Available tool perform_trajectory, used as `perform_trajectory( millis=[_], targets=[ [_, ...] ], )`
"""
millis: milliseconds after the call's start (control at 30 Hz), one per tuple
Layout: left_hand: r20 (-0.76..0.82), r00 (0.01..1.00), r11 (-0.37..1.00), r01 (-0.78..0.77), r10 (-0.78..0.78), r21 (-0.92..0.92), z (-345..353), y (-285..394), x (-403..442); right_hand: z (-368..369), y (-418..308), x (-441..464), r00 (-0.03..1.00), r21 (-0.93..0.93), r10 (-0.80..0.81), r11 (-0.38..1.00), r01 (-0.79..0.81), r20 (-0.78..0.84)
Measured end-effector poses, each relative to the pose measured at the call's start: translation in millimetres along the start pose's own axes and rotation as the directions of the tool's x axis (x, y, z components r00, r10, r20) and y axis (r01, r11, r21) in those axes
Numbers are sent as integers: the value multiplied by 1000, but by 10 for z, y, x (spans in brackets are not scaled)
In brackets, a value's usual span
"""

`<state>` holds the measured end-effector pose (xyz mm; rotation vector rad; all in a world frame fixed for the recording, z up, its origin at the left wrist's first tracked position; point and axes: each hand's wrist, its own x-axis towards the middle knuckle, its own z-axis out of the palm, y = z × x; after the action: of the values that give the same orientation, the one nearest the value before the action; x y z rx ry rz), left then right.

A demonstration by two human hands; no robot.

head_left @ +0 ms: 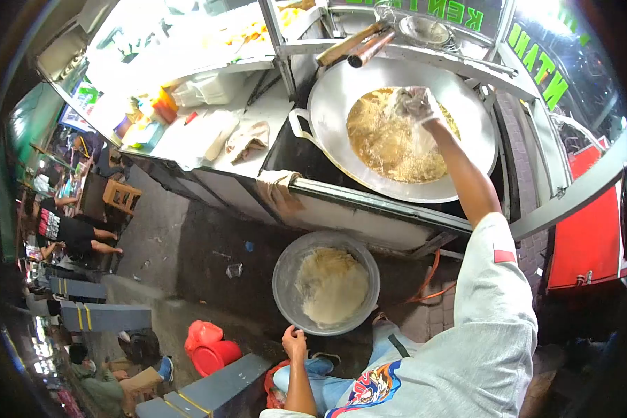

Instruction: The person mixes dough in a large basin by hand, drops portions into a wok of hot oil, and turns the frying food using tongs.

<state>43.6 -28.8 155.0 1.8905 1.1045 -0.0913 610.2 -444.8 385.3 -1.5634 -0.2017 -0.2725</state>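
My right hand is over the large metal wok. It looks coated in white, and its blurred fingers do not show whether they hold anything. Bubbling, foamy oil fills the middle of the wok. Low down, my left hand has its fingers curled at the near-left rim of a grey basin. Pale flour lies inside that basin.
Two wooden handles jut over the wok's back rim. A cloth hangs on the cart edge. A red container, grey benches and a wooden crate are on the left, with people seated beyond.
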Motion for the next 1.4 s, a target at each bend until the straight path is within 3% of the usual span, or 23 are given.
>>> perform_trajectory(
  millis=[33,67,133,200,267,333,433,467,533,600,667,700,733,767,800,833,933,1000,1067,1133,1233,1333,1400],
  targets=[
    [23,996,997,-81,81,-16,56,90,46,29,-357,-198,1000,-239,8,971,-6,7],
    [11,985,985,-172,173,-31,85,138,21,51,-403,-250,991,-57,127,991,-125,33],
    [-24,942,940,-336,335,-57,125,719,-196,209,-824,-656,999,-38,41,998,-40,31],
    [30,944,938,-323,329,-126,211,831,-210,244,-941,-866,967,161,12,985,-54,255],
    [59,937,930,-331,343,-159,264,904,-238,431,-1255,-1200,951,36,130,989,-146,281],
    [59,931,925,-348,360,-156,276,906,-336,561,-1434,-1555,889,197,147,947,-253,435],
    [64,936,937,-341,346,-79,233,695,-409,906,-1373,-2085,792,149,230,916,-372,565],
    [56,934,934,-350,354,-72,292,403,-310,993,-1102,-2231,713,273,111,875,-401,692],
    [45,956,957,-290,290,-4,246,180,-305,1347,-734,-2658,624,320,210,711,-626,753],
    [69,989,991,-132,132,-10,244,-133,-228,1668,-207,-3045,555,123,311,784,-609,771],
    [22,998,998,-59,59,-21,260,-454,-154,2004,780,-3493,608,-209,394,912,-354,690],
    [-2,1000,1000,-24,24,-20,246,-616,-97,2221,769,-3675,689,-424,447,879,-220,570],
    [-29,996,996,-88,88,10,162,-591,-128,2367,1146,-3886,730,-609,489,783,-126,478],
    [-49,996,998,-69,69,5,156,-711,-87,2427,2058,-4195,761,-688,482,723,-65,435],
    [-63,997,999,-47,47,0,187,-838,-74,2339,2958,-4528,752,-742,445,664,85,485],
    [-49,999,998,19,-23,-63,243,-1011,-27,2239,3451,-4810,719,-822,529,561,101,450],
    [5,1000,999,7,-7,-54,336,-1218,11,2115,3867,-5161,673,-927,654,350,134,345],
    [48,997,982,63,-56,-178,438,-1116,-29,1906,4087,-5307,653,-908,679,418,31,335],
    [128,991,960,0,37,-279,593,-901,-44,1729,3935,-5360,596,-896,724,444,-17,347],
    [239,964,969,-59,118,-240,744,-517,-69,1673,3662,-5452,542,-892,767,447,-69,343],
    [82,953,934,-265,292,-240,1114,-95,-107,1722,3366,-5705,556,-796,739,568,-208,381],
    [2,942,928,-329,334,-176,1334,41,-73,1930,3347,-5817,620,-466,607,789,-400,497],
    [49,941,931,-324,336,-169,1446,-62,-15,1975,3351,-5770,531,-160,674,683,-712,515]
  ],
)
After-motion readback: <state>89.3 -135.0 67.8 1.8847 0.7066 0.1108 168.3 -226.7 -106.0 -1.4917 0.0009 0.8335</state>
